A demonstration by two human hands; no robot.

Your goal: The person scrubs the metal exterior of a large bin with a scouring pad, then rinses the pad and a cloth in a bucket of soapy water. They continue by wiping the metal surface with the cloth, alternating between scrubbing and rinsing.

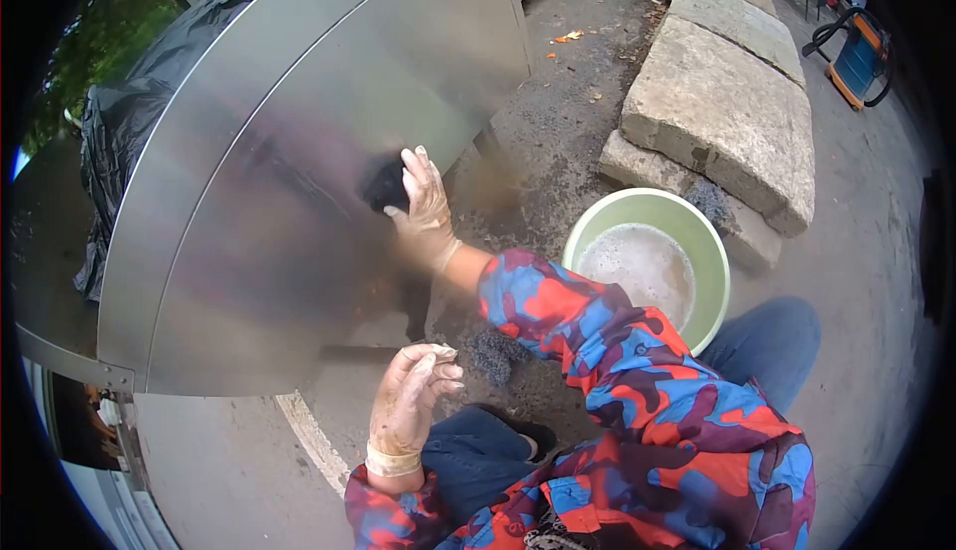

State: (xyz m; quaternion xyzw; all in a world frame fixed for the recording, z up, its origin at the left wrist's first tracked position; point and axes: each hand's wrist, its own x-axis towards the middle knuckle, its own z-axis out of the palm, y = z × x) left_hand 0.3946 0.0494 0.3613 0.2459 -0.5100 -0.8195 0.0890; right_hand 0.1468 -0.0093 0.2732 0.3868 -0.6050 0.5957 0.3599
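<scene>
My right hand [426, 210], in a thin translucent glove, presses a black scrubbing pad [383, 184] against a large shiny metal panel [289, 212]. Its fingers point up and lie along the pad's edge; the far side of the pad blends into a dark reflection. My left hand [406, 406], gloved too, hovers low in front of the panel. The fingers there are loosely bent with nothing visible in them. A grey tangled scourer [498, 356] lies on the ground between my arms.
A pale green basin [645, 263] of cloudy, foamy water stands by my right knee. Behind it are stacked stone slabs [722, 102], with another grey scourer [709, 202] beside them. Black plastic sheeting [164, 82] hangs behind the panel. A blue-orange machine [858, 60] stands far right.
</scene>
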